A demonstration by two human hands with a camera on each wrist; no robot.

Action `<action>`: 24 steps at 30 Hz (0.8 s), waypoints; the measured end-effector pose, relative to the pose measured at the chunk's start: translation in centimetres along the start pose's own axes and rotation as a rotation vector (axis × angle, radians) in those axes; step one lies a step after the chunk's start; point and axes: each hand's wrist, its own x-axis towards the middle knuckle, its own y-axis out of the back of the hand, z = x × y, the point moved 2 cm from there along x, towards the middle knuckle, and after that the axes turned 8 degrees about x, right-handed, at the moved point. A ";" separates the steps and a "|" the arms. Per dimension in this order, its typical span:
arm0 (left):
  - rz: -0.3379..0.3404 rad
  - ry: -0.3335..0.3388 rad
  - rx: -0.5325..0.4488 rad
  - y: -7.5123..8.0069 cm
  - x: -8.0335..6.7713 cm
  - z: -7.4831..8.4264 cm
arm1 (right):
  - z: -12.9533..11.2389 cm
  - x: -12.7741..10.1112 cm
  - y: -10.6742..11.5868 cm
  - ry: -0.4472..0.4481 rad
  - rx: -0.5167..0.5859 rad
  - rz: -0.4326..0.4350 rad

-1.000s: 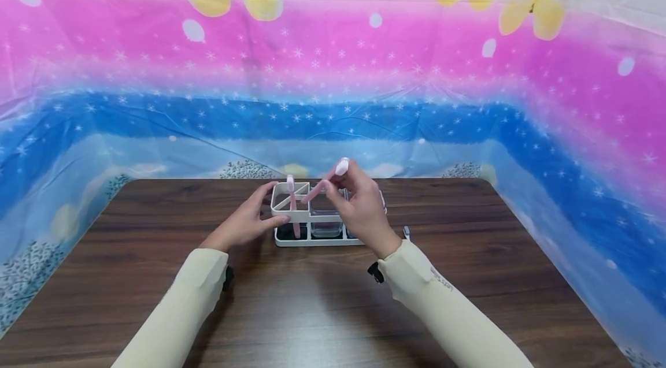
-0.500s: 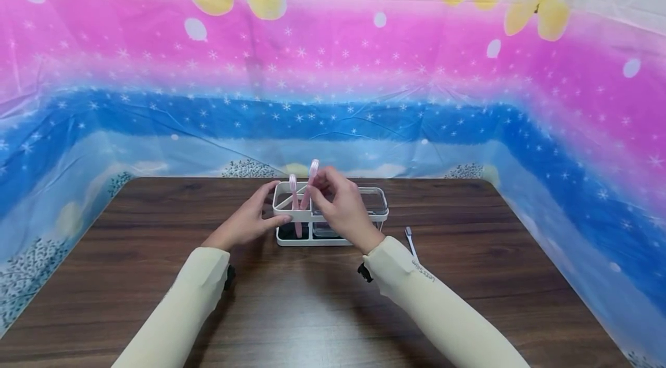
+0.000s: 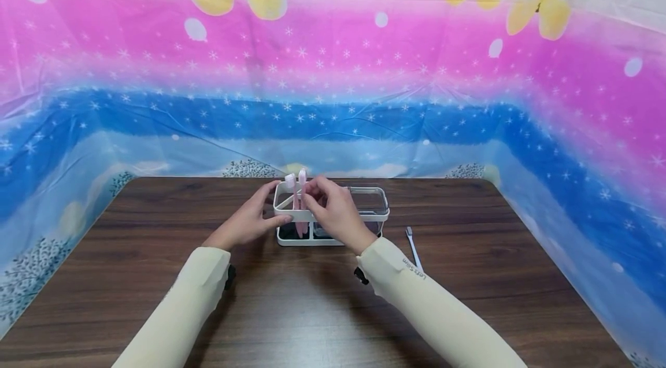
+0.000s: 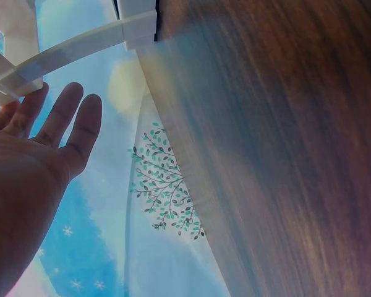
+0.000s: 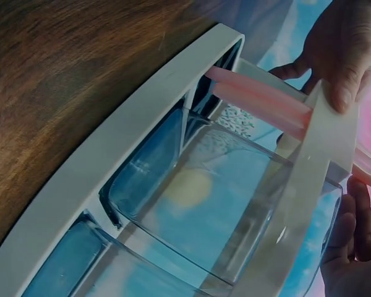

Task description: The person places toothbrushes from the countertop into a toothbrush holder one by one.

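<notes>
Two pink toothbrushes stand upright in the left section of a white toothbrush holder (image 3: 354,216). The left toothbrush (image 3: 289,181) leans slightly; beside it is the right toothbrush (image 3: 303,176), pinched near its upper part by my right hand (image 3: 335,209). In the right wrist view their pink handles (image 5: 266,102) run side by side down to the base. My left hand (image 3: 244,220) holds the holder's left end, thumb on the front rim, fingers at the back. The left wrist view shows the left hand's fingers (image 4: 83,127) fairly straight, some touching the white frame (image 4: 68,52).
A clear cup (image 5: 216,198) sits in the holder's middle section, with another clear container in the right one. A grey-white toothbrush (image 3: 413,249) lies on the wooden table (image 3: 322,304), right of the holder. A patterned cloth (image 3: 333,79) hangs behind the table.
My right hand has moved left and lowered the second pink toothbrush into the holder's left section beside the first, which now tilts a little left. The left hand stays at the holder.
</notes>
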 end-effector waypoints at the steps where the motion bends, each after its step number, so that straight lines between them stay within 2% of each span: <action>1: 0.000 -0.002 0.000 0.0 0.0 0.0 | 0.1 0.0 0.0 -0.007 -0.006 0.000; 10: 0.001 0.001 -0.004 -0.1 -0.1 0.0 | 0.8 -0.5 -0.2 -0.083 -0.038 -0.001; 17: -0.002 0.006 -0.002 -0.1 -0.1 0.1 | 0.7 -0.9 0.1 -0.075 -0.098 0.011; 24: -0.004 0.022 0.003 -0.1 -0.2 0.1 | 1.0 -0.9 1.2 -0.049 -0.142 0.065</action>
